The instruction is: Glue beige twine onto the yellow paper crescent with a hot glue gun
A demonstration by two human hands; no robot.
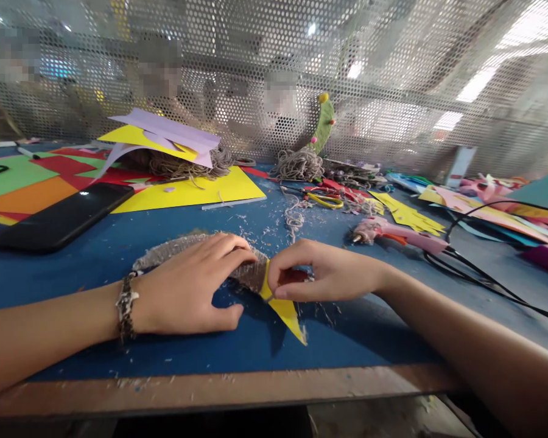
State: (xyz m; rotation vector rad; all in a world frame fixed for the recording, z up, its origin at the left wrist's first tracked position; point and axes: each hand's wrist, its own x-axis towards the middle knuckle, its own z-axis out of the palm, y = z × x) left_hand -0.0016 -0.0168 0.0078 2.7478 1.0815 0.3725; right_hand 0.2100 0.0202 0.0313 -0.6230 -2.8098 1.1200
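A curved piece covered in grey yarn [164, 251] lies on the blue table, with a yellow paper tip [287, 316] at its right end. Across the yarn part rests my left hand [189, 289], palm down, its thumb spread away from the fingers. My right hand [322, 272] has thumb and index finger pinched at the yellow part, where a thin grey strand of yarn shows. Some of that strand is hidden by the fingers. Loose yarn [294, 219] trails on the table beyond my right hand.
A black phone [64, 216] lies left, near yellow paper [201, 190] and stacked lilac sheets [173, 134]. A pink glue gun [399, 234] with black cables is at right. Yellow-handled scissors [325, 200] and a yarn bundle [299, 165] lie farther back, before a perforated metal screen [237, 67].
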